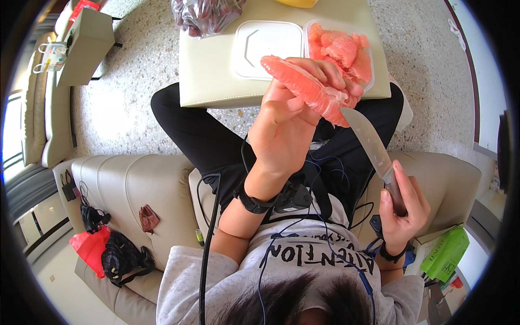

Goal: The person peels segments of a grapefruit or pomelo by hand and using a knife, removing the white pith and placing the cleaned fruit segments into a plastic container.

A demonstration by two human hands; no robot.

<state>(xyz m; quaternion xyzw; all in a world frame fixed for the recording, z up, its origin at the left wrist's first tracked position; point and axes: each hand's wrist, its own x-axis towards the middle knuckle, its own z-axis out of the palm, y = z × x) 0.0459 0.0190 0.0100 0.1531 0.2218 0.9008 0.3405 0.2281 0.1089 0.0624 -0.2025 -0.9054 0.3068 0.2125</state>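
My left hand (284,118) grips a long segment of peeled pink pomelo or grapefruit (302,87), raised above the near edge of a cream padded ottoman (211,87). Shreds of pale membrane cling to the segment's lower right side. In my right hand (406,207) is a knife (371,146), held by its handle. The blade points up and left, and its tip meets the lower right end of the segment. Behind the left fingers, a clear plastic container (370,81) holds several pieces of peeled pink fruit (343,48). Its white lid (270,48) lies flat beside it.
A plastic bag of dark round fruit (207,16) and part of a yellow object (298,2) sit at the ottoman's far side. Loose cables (207,243) cross my body. On the beige sofa (134,178) lie a black bag (122,258) and a brown cloth-like item (149,218).
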